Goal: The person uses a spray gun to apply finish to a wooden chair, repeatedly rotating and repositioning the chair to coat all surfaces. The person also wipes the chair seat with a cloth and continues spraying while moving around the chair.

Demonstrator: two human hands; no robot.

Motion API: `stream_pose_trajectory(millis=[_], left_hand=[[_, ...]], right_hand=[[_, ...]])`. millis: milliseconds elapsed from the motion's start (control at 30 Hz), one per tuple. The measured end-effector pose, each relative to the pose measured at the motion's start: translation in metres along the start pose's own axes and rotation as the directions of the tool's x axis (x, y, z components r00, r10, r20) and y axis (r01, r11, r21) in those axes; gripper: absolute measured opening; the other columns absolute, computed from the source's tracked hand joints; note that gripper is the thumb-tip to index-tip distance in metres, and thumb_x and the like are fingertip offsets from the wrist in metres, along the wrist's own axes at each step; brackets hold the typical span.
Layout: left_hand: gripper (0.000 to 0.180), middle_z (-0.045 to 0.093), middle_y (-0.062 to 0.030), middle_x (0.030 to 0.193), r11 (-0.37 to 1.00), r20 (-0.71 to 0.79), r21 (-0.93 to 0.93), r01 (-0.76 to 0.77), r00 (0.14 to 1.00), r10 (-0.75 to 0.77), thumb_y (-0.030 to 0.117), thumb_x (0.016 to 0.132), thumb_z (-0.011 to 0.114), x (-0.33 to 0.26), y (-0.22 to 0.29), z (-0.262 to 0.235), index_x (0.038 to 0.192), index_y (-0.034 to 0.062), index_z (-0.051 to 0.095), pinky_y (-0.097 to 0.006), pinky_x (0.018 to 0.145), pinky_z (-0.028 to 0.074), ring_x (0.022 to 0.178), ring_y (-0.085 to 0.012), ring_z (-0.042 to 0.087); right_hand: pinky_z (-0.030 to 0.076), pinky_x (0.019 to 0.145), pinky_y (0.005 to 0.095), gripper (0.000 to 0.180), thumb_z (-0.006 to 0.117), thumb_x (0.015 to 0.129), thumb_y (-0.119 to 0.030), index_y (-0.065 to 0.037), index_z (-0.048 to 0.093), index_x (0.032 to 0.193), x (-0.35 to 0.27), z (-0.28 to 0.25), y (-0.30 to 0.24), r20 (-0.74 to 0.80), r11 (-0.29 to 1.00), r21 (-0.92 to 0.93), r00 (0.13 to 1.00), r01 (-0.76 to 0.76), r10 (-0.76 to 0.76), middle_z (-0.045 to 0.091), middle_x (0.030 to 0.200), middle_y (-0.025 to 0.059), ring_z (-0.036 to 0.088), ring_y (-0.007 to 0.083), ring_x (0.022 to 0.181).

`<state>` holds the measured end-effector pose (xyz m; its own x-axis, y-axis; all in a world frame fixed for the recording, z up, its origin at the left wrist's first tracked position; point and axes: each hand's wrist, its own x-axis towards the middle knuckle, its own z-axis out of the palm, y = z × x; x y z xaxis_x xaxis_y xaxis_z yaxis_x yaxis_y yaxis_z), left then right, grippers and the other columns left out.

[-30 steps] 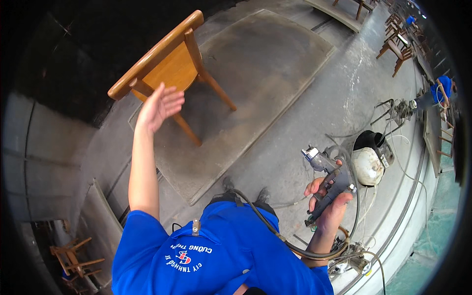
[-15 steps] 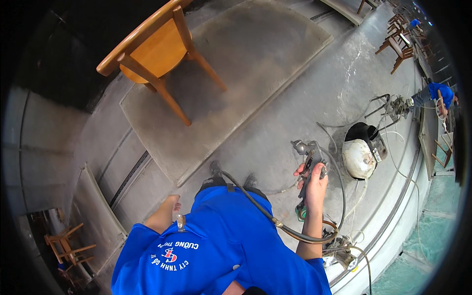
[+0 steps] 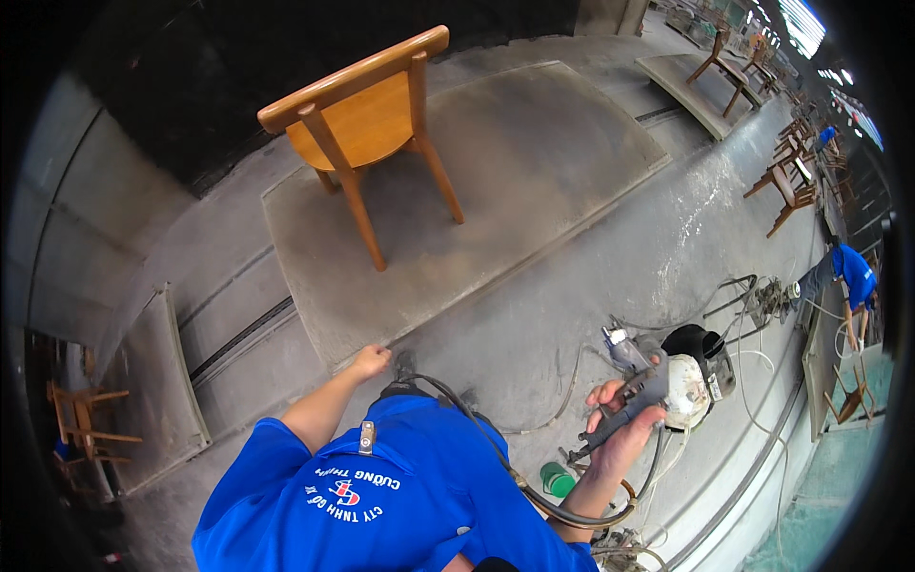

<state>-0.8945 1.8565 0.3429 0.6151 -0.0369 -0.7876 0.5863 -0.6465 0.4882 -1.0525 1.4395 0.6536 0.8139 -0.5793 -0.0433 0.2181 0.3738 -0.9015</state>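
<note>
My right hand grips a dark metal spray gun, its head tilted up and away from me. A hose runs from the gun along my right forearm and across my body. Below the gun, near my right wrist, is a green cup. My left hand is a loose fist by the near corner of the flat grey platform; whether it touches the platform I cannot tell. On that platform stands a brown wooden chair, its backrest towards the upper left.
Right of the spray gun stands a white-and-black rounded container among hoses and a pump-like machine. A person in blue bends at the far right. Other chairs stand beyond. Rails cross the floor at left.
My left hand has reached forward towards the platform's corner. The spray gun is tilted differently in my right hand, and the green cup now shows fully. The view has shifted, moving the chair rightward.
</note>
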Motion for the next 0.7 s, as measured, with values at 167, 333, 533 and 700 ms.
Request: stream_pose_trajectory(millis=[167, 333, 533, 700], left_hand=[[0.042, 0.07, -0.0143, 0.107, 0.996, 0.04, 0.068, -0.054, 0.998, 0.051, 0.033, 0.1, 0.055, -0.006, 0.008, 0.017, 0.128, 0.0021, 0.059, -0.039, 0.075, 0.056, 0.093, -0.0231, 0.068], [0.041, 0.07, -0.0147, 0.105, 0.997, -0.002, 0.024, 0.075, 0.997, -0.075, 0.032, 0.1, 0.056, -0.009, -0.026, 0.015, 0.127, 0.0019, 0.06, -0.039, 0.07, 0.056, 0.087, -0.0235, 0.069], [0.042, 0.07, -0.0163, 0.103, 0.982, -0.031, 0.048, 0.185, 0.982, -0.184, 0.032, 0.099, 0.055, -0.02, -0.08, -0.003, 0.127, 0.0018, 0.059, -0.04, 0.068, 0.056, 0.084, -0.0262, 0.069], [0.04, 0.07, -0.0175, 0.105, 0.975, -0.046, -0.025, 0.222, 0.974, -0.223, 0.031, 0.099, 0.054, -0.033, -0.101, -0.011, 0.126, 0.0017, 0.059, -0.042, 0.07, 0.056, 0.086, -0.0274, 0.069]], right_hand=[[0.048, 0.044, 0.0237, 0.092, 0.045, 0.084, -0.08, 0.002, 0.05, 0.125, -0.002, 0.008, -0.012, 0.038, 0.975, -0.216, 0.997, -0.055, 0.065, 0.061, 0.084, 0.0111, 0.065, 0.0221, 0.076], [0.049, 0.046, 0.0245, 0.083, 0.046, 0.088, -0.076, 0.003, 0.055, 0.109, -0.005, 0.007, -0.003, 0.11, 0.976, -0.18, 0.984, -0.121, 0.143, 0.062, 0.085, 0.0115, 0.067, 0.0218, 0.077], [0.048, 0.045, 0.0242, 0.081, 0.045, 0.089, -0.076, 0.002, 0.056, 0.109, 0.001, 0.011, 0.01, 0.12, 0.965, -0.245, 0.984, -0.097, 0.13, 0.063, 0.085, 0.0107, 0.066, 0.0212, 0.076], [0.047, 0.045, 0.0242, 0.081, 0.045, 0.089, -0.076, 0.002, 0.056, 0.108, 0.001, 0.016, 0.013, 0.157, 0.946, -0.315, 0.978, -0.082, 0.137, 0.063, 0.086, 0.0109, 0.067, 0.0212, 0.076]])
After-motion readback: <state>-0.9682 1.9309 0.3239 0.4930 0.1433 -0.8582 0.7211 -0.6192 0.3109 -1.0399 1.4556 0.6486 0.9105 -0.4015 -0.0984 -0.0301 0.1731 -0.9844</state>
